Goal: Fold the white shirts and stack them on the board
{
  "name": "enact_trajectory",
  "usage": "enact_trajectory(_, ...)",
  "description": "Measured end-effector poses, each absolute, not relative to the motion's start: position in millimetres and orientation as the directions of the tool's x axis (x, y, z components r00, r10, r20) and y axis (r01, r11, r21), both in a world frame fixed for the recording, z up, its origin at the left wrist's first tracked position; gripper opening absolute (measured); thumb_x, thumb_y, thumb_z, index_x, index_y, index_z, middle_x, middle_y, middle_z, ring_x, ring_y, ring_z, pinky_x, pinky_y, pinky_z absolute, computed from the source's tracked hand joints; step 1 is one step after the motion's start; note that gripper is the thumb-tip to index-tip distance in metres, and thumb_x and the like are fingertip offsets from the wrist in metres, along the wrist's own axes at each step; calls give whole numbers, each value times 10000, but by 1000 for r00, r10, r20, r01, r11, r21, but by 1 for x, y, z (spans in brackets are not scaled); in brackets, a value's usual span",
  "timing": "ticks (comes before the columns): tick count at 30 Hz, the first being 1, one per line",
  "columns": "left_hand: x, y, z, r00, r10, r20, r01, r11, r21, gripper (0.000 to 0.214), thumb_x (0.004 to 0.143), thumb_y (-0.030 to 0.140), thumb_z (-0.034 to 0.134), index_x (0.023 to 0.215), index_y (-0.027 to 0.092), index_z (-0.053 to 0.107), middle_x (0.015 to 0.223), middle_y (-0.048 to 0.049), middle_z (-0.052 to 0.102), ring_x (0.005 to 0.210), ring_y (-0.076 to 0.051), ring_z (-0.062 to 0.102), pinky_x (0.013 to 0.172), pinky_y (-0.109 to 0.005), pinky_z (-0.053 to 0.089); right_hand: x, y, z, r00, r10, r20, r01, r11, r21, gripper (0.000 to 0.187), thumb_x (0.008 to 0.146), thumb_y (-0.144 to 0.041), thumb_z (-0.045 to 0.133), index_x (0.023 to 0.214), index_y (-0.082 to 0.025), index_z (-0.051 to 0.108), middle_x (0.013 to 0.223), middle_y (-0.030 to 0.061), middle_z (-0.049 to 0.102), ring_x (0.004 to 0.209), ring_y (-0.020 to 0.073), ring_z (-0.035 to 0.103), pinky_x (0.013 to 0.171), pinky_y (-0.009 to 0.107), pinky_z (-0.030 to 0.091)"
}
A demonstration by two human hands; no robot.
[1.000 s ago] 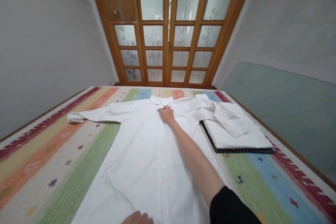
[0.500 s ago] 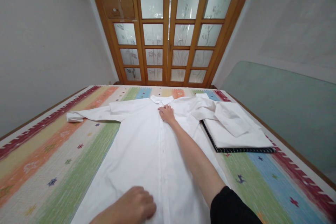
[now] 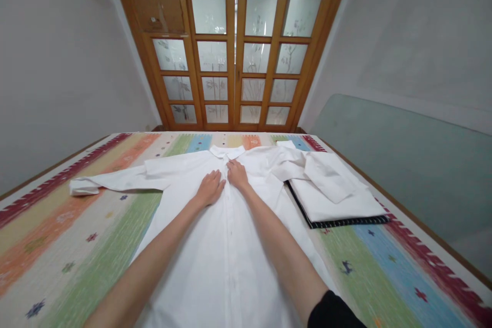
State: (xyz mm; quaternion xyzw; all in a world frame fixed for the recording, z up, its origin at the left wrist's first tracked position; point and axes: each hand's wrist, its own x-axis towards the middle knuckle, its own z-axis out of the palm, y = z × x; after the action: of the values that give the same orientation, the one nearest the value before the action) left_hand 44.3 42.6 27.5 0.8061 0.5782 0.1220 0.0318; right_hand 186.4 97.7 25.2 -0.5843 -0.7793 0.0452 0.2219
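Note:
A white button-front shirt lies face up, its collar at the far end and one sleeve stretched out to the left. My left hand rests on the shirt front just left of the button placket, fingers spread a little and the thumb apart. Just below the collar, my right hand has its bent fingers closed on the placket, with the fingertips partly hidden. The two hands are close together but apart. The shirt's other sleeve is bent over a folded white cloth at the right.
Beneath the shirt is a striped, patterned cover. The folded white cloth sits on a black piece with white marks. A pale green panel stands along the right wall. Wooden glazed doors are at the back.
My left hand has moved forward from the lower shirt front to beside my right hand. My right hand stays near the collar. The view has shifted slightly.

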Motion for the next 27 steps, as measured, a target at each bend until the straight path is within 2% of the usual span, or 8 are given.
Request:
enact_trajectory(5,55,94,19,273,942,195,923,-313,224,479,975,287,289,1396,115,439,1489,-163,439,1404,-293,360,1136,-480,260,182,98,26,-237,934,268,902,314,-296,425,926,-177,408,1331,-177,539,1474,98,468,1338,226,399,1044,381,351)
enact_trajectory(9,57,116,20,265,929,257,913,-328,244,447,964,217,301,1366,166,490,1454,-132,493,1375,-244,412,1132,-428,289,180,99,27,-215,944,251,909,287,-301,440,946,-185,361,1362,-189,506,1461,91,487,1316,231,416,1024,393,348)
enact_trajectory(12,57,126,22,267,919,291,905,-343,253,449,936,158,337,1332,215,540,1426,-88,532,1330,-218,463,1107,-382,332,179,102,27,-172,953,249,907,252,-337,448,925,-157,370,1355,-184,494,1383,97,559,1262,232,458,992,391,356)
enact_trajectory(17,57,130,24,241,919,313,907,-328,265,499,901,111,385,1347,278,535,1417,-54,545,1245,-236,533,1018,-391,411,178,113,31,-89,958,272,875,205,-438,338,970,-254,351,1224,-185,563,1256,89,635,1165,246,510,953,403,360)
enact_trajectory(21,59,127,26,206,927,314,915,-296,273,386,912,137,407,1197,246,642,1137,-82,704,1063,-233,635,935,-349,453,177,125,33,-8,952,305,840,172,-515,271,975,-314,390,1116,-204,593,1192,69,661,1141,238,513,930,376,361)
enact_trajectory(23,59,125,28,188,928,321,919,-281,275,340,910,140,415,1115,229,672,1092,-89,706,1027,-229,644,915,-335,462,175,132,32,8,937,350,838,185,-513,256,963,-331,427,1108,-202,593,1177,75,662,1122,236,518,913,359,369)
enact_trajectory(27,60,123,30,167,925,341,924,-268,273,289,905,148,442,1062,230,671,1140,-84,678,1143,-213,585,958,-312,439,172,146,26,-49,899,434,868,253,-426,193,911,-312,510,952,-176,640,1066,118,678,1046,236,537,874,318,391)
